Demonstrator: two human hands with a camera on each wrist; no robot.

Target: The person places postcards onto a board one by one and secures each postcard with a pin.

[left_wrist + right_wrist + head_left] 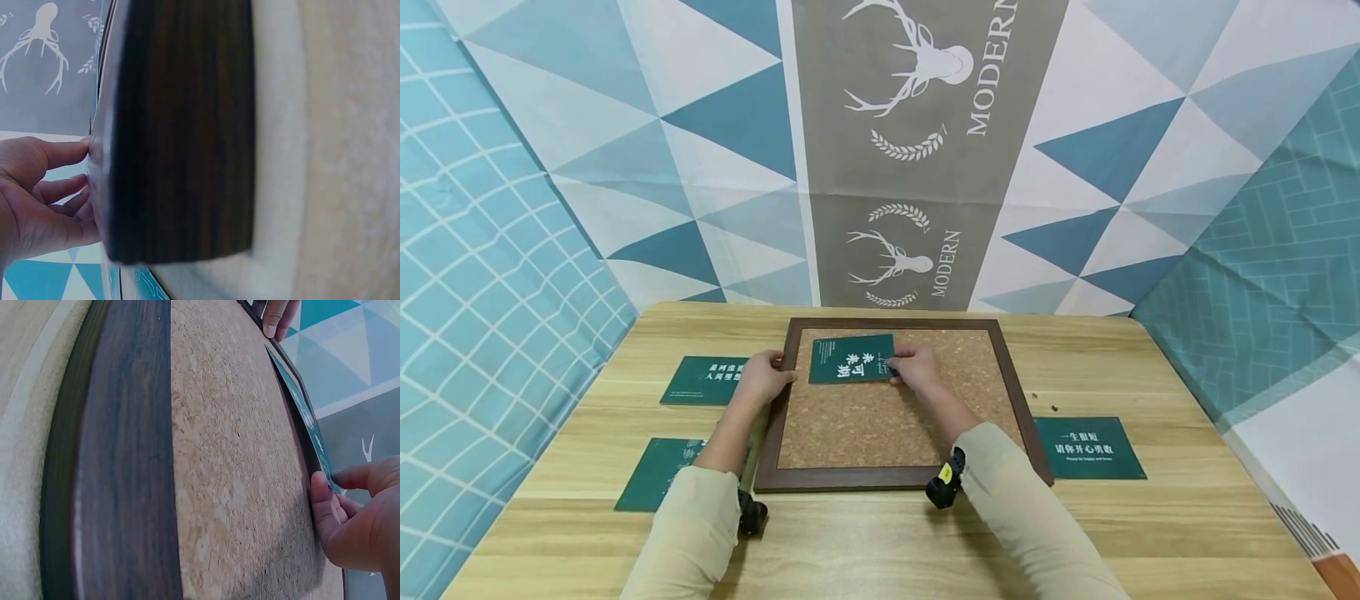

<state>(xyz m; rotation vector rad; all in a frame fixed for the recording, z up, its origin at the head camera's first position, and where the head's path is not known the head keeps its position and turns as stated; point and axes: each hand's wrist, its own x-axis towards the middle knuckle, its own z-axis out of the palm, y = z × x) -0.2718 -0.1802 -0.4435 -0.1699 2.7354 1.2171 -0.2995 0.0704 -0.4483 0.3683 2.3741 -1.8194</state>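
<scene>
A cork board (850, 433) with a dark brown wooden frame lies on the table. My right hand (916, 367) pinches the right edge of a green card (842, 360) with white lettering, thumb on one side and fingers on the other. The card is over the upper left of the cork; in the right wrist view the card (306, 419) is tilted, its near edge off the surface. My left hand (762, 379) holds the left side of the frame near its upper corner. In the left wrist view the wooden frame (184, 137) fills the middle, beside my fingertips (84, 145).
Two more green cards lie left of the board, the upper one (688, 381) and the lower one (651, 475), both partly covered by my left arm. Another card (1093, 448) lies right of the board. Two small dark bits (1055, 408) sit above it. Patterned cloth (895, 167) hangs behind the table.
</scene>
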